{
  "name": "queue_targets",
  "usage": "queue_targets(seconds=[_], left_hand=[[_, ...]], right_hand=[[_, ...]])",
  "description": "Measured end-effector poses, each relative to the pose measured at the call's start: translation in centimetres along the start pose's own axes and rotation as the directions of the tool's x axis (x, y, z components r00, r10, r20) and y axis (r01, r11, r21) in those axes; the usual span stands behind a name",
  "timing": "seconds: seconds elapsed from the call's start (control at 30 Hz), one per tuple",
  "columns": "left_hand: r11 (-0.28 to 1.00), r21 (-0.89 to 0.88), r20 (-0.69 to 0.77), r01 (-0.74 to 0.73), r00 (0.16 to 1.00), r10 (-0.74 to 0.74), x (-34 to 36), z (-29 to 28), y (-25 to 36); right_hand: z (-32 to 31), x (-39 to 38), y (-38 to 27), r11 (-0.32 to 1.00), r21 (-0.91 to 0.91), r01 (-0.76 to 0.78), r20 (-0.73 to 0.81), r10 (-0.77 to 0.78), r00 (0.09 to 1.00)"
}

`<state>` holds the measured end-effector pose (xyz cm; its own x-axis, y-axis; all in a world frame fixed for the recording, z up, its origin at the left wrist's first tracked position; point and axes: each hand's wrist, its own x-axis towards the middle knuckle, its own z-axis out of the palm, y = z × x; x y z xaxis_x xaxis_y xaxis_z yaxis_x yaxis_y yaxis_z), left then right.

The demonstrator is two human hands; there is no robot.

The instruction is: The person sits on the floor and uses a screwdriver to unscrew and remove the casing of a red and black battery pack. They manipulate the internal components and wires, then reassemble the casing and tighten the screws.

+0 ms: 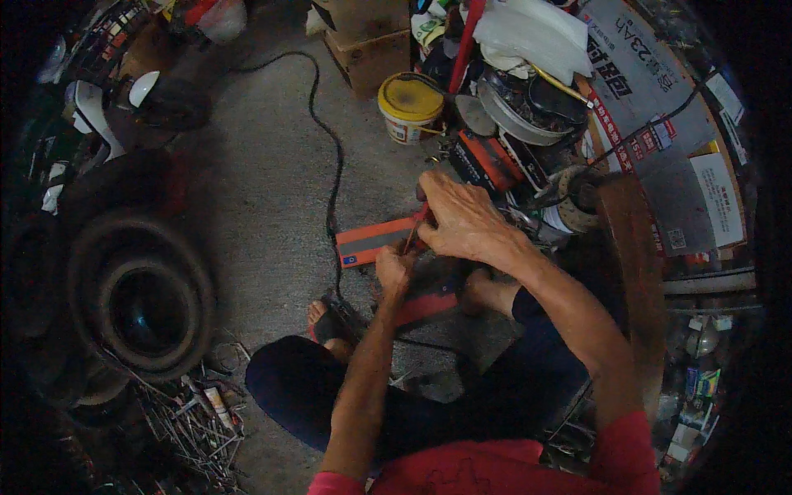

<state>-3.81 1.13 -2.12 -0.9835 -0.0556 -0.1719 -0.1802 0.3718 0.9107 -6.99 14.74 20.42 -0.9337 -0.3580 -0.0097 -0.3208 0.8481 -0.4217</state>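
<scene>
My right hand (457, 216) is closed on a red-handled tool (424, 213) with a thin shaft, likely a screwdriver. Just below it, my left hand (394, 269) has its fingers closed round the lower end of that shaft; what else they hold is hidden. Behind my left hand lies an orange block with a dark grey stripe (367, 241), partly covered by my hands. A second dark red-and-black block (425, 305) rests on the concrete floor (264, 206) between my feet, partly hidden by my left forearm.
Tyres (99, 297) and a pile of metal rods (194, 421) are at left. A black cable (326, 148) crosses the floor. Ahead stand cardboard boxes (363, 49), a yellow-lidded bucket (410, 111) and clutter (516, 107). A cardboard sheet (627, 74) leans at right beside a wooden piece (627, 247).
</scene>
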Motion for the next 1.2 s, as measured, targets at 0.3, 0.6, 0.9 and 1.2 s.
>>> queue_targets(seconds=[0.3,0.6,0.9,1.2], left_hand=[[0.899,-0.437,-0.203,0.019,0.972,-0.119,0.3,-3.9,1.3],[0.627,-0.751,-0.164,0.210,0.860,-0.484,-4.1,-10.8,3.2],[0.711,-0.643,-0.294,0.285,0.765,-0.573,-8.3,-9.6,-4.7],[0.585,-0.687,-0.191,0.432,0.669,-0.718,-10.0,-6.1,-6.4]], right_hand=[[1.0,-0.3,1.8,0.970,-0.147,0.194,-0.088,-0.208,0.974],[0.8,0.3,-1.0,0.982,-0.147,0.121,0.040,-0.116,0.992],[-0.7,1.8,0.3,0.938,-0.165,0.306,0.295,-0.249,0.922],[1.3,2.4,2.9,0.932,-0.189,0.308,-0.161,-0.339,0.927]])
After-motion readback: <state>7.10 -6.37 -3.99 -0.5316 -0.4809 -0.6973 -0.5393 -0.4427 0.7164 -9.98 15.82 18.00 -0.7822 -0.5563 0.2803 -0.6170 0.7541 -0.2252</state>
